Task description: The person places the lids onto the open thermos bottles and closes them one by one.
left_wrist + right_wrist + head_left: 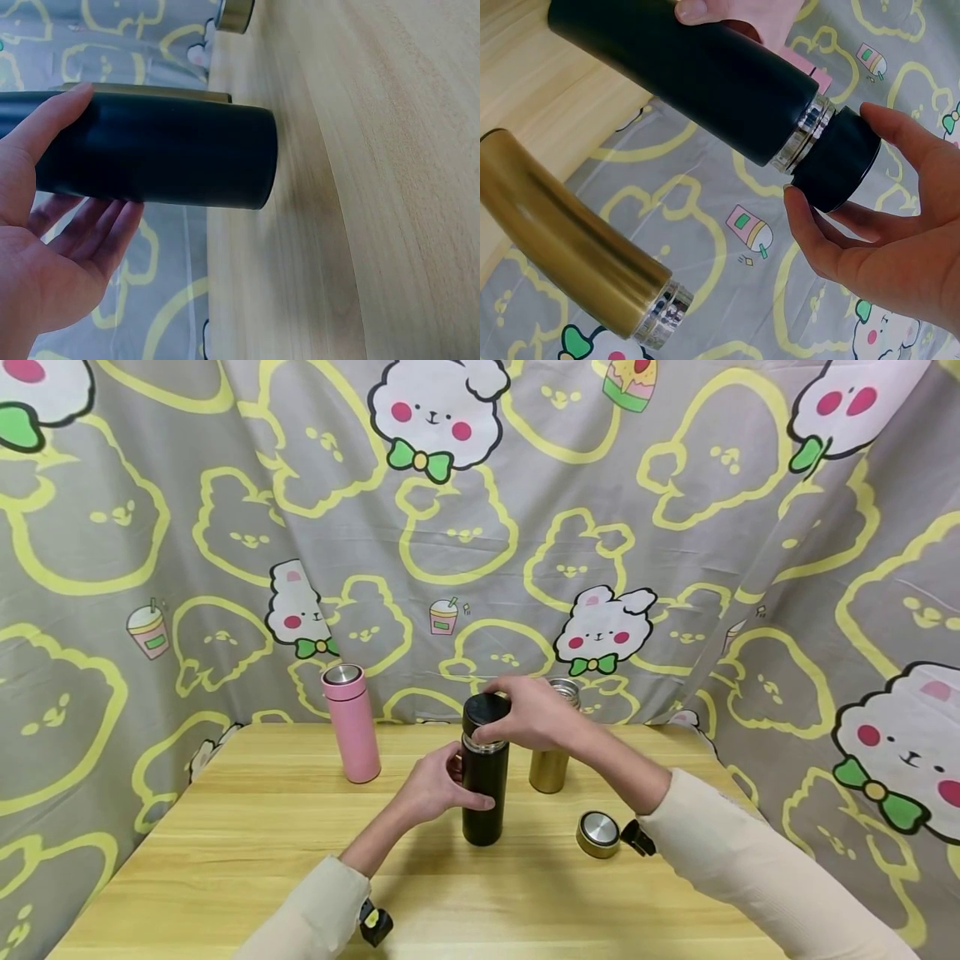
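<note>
A black thermos flask point(482, 793) stands upright near the middle of the table. My left hand point(437, 783) grips its body, thumb across the front and fingers behind, as the left wrist view also shows. At the top, my right hand point(534, 713) pinches the black lid point(838, 160) between thumb and fingers. A band of the silver threaded neck point(804, 135) shows between lid and body. Just behind to the right stands a gold flask point(577, 240), its silver neck bare. The gold lid point(598, 833) lies on the table below my right forearm.
A pink flask point(351, 727) with its lid on stands at the back left of the wooden table point(247, 827). A patterned grey curtain point(465, 585) hangs behind the table's far edge and along both sides.
</note>
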Tool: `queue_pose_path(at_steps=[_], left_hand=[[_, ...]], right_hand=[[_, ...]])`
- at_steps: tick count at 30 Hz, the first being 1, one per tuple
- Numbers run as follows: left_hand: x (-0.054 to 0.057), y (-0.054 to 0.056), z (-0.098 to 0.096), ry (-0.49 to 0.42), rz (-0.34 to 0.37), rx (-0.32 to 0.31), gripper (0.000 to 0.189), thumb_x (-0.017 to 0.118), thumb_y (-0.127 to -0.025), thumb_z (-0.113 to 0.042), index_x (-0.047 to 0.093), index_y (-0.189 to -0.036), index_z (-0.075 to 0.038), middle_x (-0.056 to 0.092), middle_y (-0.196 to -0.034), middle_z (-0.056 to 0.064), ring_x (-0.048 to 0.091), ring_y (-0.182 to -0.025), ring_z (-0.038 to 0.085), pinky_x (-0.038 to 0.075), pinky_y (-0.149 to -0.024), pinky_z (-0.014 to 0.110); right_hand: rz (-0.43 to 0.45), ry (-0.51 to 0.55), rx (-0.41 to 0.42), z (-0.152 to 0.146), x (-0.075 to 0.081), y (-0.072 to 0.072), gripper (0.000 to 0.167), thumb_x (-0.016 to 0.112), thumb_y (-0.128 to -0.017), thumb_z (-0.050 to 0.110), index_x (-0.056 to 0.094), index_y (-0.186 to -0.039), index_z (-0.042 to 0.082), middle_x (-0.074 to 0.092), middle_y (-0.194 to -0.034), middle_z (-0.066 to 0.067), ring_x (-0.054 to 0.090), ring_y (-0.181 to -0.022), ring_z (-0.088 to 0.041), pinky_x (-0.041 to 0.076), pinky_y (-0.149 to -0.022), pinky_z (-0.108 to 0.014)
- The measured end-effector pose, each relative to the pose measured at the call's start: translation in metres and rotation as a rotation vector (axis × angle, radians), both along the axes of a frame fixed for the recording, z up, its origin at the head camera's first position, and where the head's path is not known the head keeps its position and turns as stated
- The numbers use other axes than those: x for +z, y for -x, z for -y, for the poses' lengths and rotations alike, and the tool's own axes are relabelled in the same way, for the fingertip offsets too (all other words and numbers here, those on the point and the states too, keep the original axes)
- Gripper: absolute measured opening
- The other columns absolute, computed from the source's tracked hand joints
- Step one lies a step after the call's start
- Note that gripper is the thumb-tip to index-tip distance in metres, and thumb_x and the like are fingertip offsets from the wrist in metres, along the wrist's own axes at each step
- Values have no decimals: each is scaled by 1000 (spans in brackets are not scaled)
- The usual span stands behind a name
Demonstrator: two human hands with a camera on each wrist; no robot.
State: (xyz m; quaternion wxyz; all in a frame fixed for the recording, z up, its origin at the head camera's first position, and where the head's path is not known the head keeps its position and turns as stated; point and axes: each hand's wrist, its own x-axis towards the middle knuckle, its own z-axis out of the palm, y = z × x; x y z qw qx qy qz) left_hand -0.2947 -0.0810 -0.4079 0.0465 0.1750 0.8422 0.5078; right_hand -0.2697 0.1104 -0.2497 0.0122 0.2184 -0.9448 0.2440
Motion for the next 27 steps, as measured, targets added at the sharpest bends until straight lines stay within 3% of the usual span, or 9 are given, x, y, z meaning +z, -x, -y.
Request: queue_pose_path(at_steps=[9, 23, 27], left_hand=[[1, -1, 0, 15, 1, 3, 66, 97, -63, -38, 61, -115, -17, 70, -101, 0, 66, -91, 16, 56, -79, 34], [2, -1, 2, 3, 7, -11, 70, 97, -64, -39, 61, -121, -21, 71, -105, -1, 67, -95, 16, 57, -82, 36], [2, -3, 2, 3, 8, -11, 69, 97, -64, -40, 61, -120, -21, 71, -104, -1, 67, -94, 17, 57, -81, 35]], right_hand=[[-18, -36, 13, 3, -6, -1, 66, 83, -79, 37, 62, -137, 11, 69, -123, -7, 64, -98, -23, 53, -83, -35], [21, -61, -6, 3, -9, 1, 71, 81, -81, 38, 57, -142, 11, 68, -123, -10, 64, -101, -24, 53, -86, -38], [48, -85, -1, 1, -5, -1, 77, 82, -82, 43, 53, -146, 13, 66, -130, -11, 63, -112, -27, 52, -93, -41]])
